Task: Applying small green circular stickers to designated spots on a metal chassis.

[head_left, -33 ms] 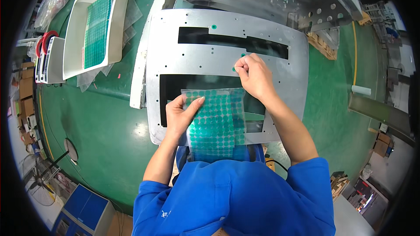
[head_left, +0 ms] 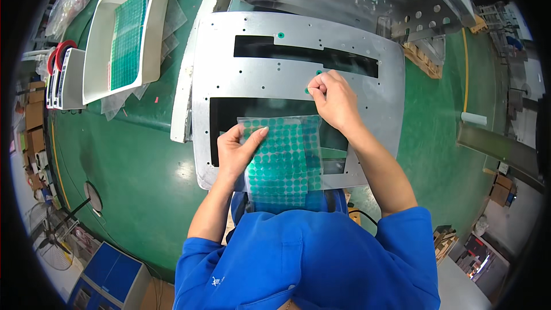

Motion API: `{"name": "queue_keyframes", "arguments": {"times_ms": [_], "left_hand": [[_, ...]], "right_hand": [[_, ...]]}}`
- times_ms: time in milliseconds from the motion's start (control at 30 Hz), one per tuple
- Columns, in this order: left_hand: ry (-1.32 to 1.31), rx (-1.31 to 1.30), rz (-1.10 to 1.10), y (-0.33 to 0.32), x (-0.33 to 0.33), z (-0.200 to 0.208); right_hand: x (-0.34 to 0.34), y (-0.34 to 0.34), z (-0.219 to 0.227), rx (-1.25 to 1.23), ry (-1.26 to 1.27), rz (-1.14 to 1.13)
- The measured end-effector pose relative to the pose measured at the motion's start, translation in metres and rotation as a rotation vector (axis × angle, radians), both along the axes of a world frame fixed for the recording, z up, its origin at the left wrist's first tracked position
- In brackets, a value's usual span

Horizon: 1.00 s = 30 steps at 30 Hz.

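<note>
My left hand (head_left: 234, 152) grips the left edge of clear sheets of round green stickers (head_left: 278, 161), its thumb lying on top. The sheets overlap the large dark cutout of a grey metal panel (head_left: 241, 83). Above them, my right hand (head_left: 333, 99) is closed in a pinch at the panel, just past the cutout's far edge. A small green round sticker (head_left: 307, 90) shows at its fingertips. Close by, another green dot (head_left: 319, 72) sits on the panel, partly behind the fingers. A green ring-shaped sticker (head_left: 280, 35) is stuck near the panel's far edge.
A white bin (head_left: 155, 51) holding more green sticker sheets (head_left: 127, 40) stands at the far left, beside tape rolls with red rims (head_left: 62, 51). Beyond the panel rises a metal housing (head_left: 344, 0) with holes. A pedestal fan (head_left: 54, 235) is at lower left.
</note>
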<state>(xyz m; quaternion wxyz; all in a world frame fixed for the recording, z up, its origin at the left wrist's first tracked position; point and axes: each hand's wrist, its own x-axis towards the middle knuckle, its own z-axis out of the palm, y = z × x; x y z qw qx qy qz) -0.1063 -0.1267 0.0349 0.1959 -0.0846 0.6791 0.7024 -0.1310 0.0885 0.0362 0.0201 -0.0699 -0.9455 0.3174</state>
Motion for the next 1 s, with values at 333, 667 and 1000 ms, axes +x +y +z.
{"name": "queue_keyframes", "arguments": {"times_ms": [333,667,1000], "left_hand": [[0.051,0.012,-0.018,-0.008,0.005,0.010],[0.149,0.017,-0.141,-0.009,0.013,0.018],[0.000,0.022,-0.324,0.027,0.015,0.010]], "right_hand": [[-0.020,0.009,0.025,-0.033,-0.313,-0.063],[0.068,0.008,0.047,-0.586,-0.128,0.168],[0.131,0.021,0.028,-0.460,0.170,-0.159]]}}
